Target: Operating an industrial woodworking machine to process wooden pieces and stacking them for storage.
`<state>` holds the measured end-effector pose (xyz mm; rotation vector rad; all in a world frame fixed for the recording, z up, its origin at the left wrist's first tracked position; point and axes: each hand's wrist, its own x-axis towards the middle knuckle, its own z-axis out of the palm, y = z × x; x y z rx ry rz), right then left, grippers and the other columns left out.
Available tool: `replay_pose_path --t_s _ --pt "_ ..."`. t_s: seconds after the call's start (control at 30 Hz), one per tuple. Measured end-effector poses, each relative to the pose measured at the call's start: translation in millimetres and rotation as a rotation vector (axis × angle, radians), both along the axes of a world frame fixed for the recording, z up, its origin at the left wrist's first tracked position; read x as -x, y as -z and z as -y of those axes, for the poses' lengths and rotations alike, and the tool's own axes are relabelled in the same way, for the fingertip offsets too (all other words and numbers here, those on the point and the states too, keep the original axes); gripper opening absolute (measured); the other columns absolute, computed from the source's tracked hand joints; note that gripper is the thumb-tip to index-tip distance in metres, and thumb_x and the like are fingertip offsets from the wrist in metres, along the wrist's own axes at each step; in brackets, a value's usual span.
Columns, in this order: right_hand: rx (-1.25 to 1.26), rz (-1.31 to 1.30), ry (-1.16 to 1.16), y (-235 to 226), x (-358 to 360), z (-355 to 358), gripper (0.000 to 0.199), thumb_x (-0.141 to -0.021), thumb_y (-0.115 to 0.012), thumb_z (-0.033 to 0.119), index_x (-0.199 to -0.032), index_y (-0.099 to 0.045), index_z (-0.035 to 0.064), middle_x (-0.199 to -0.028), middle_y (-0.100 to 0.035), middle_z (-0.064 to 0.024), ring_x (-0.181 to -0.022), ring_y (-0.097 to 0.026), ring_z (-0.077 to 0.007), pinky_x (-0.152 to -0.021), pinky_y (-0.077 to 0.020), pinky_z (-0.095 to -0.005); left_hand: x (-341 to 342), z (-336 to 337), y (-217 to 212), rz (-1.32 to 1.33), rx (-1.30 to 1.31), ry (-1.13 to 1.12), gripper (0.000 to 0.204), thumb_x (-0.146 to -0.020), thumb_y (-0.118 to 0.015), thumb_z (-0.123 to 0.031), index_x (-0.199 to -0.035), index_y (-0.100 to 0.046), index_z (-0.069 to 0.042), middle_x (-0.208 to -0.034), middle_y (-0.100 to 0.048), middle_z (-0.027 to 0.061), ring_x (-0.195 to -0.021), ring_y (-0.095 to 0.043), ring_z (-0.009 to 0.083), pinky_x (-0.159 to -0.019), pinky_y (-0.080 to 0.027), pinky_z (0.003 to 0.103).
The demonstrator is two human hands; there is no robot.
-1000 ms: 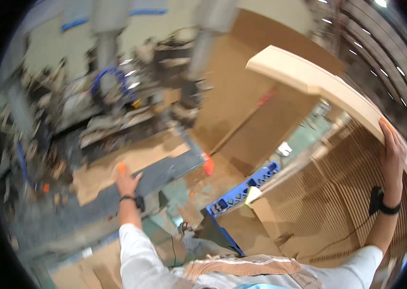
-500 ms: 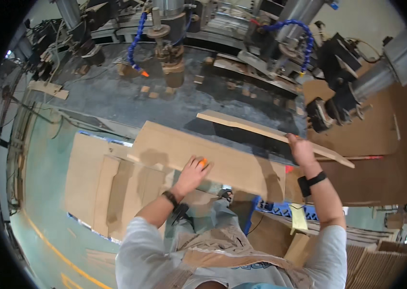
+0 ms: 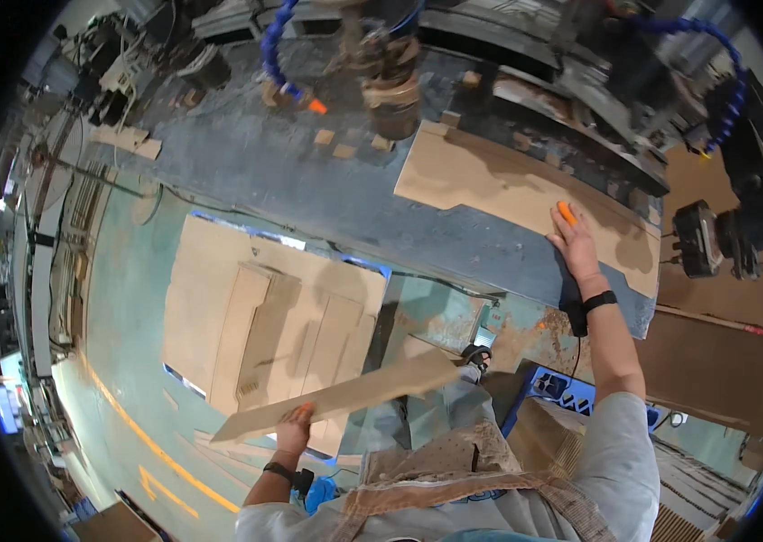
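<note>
A tan wood-fibre board (image 3: 499, 181) with a shaped near edge lies flat on the dark grey machine table (image 3: 309, 176). My right hand (image 3: 575, 246) rests on that board with its fingers stretched out, an orange cover on one of them. Low at the left, my left hand (image 3: 295, 426) is closed on the edge of a second tan board (image 3: 372, 394), which is held tilted in front of my body. Its thumb and part of its fingers are hidden by the board. Beside it, a stack of similar boards (image 3: 192, 303) sits low by the table.
A machine spindle (image 3: 392, 99) and a blue jointed hose (image 3: 273, 50) with an orange nozzle hang over the table. Small wood offcuts (image 3: 344, 152) lie beneath them. A black tool head (image 3: 697, 237) stands at the right. A blue plastic crate (image 3: 555, 384) is beside my legs.
The shaped board in my right hand has come down flat on the table, and that hand's fingers have spread on it. My left hand has swung the other board down and left, off the table's edge.
</note>
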<state>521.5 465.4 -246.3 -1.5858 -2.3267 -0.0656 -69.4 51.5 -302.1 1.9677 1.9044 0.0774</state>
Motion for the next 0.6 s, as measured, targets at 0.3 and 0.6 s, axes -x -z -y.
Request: replay_pose_path --t_s 0.3,0.6 --pt "0.111 0.054 0.077 13.7 43.4 -7.5 0.056 -0.082 -0.064 0.005 -0.135 -0.046 0.0067 -0.135 -0.046 -0.0197 -0.125 -0.044 -0.0351 -0.105 -0.0348 -0.0385 137.5 104.9 43.5 -0.344 -0.166 -0.535 0.039 -0.081 -0.054 -0.003 -0.119 -0.055 -0.011 -0.111 -0.062 0.0122 -0.092 -0.061 0.0330 -0.078 -0.050 0.043" --pt "-0.003 0.259 0.189 26.6 159.7 142.0 0.076 -0.081 -0.067 0.018 -0.144 -0.027 0.0026 -0.148 -0.027 -0.0201 -0.139 -0.020 -0.0356 -0.112 -0.0148 -0.0498 313.4 33.0 159.5 -0.529 -0.331 -0.705 0.037 -0.082 -0.052 -0.003 -0.118 -0.056 -0.008 -0.111 -0.062 0.0125 -0.097 -0.060 0.0301 -0.090 -0.046 0.041"
